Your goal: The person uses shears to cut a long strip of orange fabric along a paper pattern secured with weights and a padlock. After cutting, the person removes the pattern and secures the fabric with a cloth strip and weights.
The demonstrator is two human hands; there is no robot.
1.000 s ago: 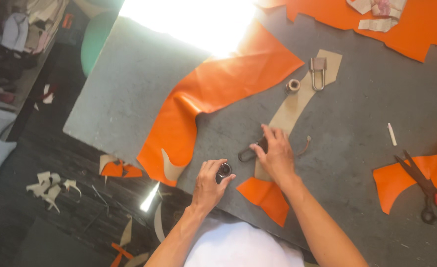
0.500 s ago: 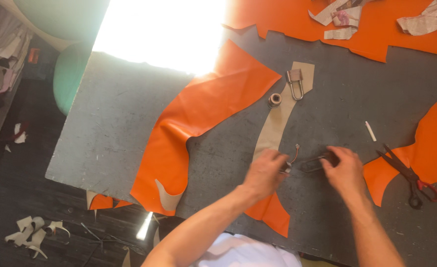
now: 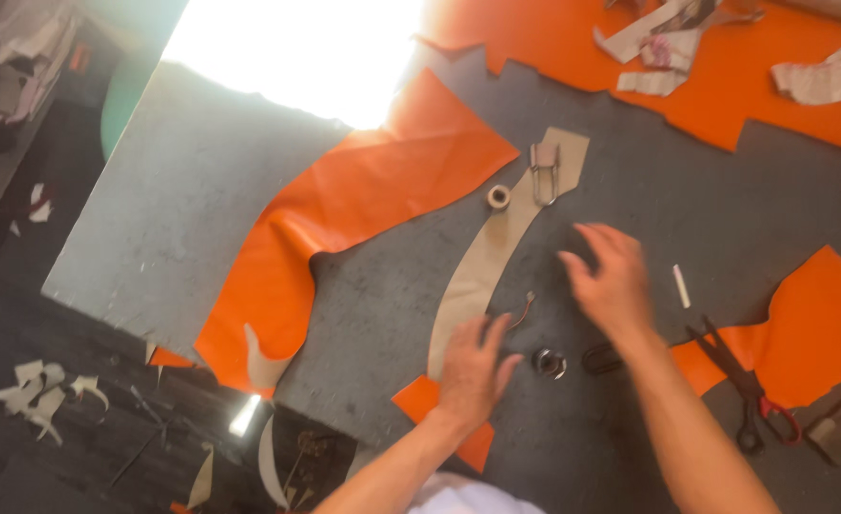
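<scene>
Here my left hand (image 3: 473,366) presses flat, fingers spread, on the tan pattern strip (image 3: 496,252), whose long axis climbs rightward toward the clip (image 3: 544,171), while my right hand (image 3: 611,281) hovers open beside it.

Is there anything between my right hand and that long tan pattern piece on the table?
Nothing visible blocks it. The right hand hovers, fingers spread, just right of the tan pattern piece, with only bare grey table between them. A small bent wire lies by the strip's edge, lower down.

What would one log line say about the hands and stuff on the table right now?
left hand flat on tan pattern strip | right hand open, blurred, above table | metal ring between hands | scissors right | holding nothing
</scene>
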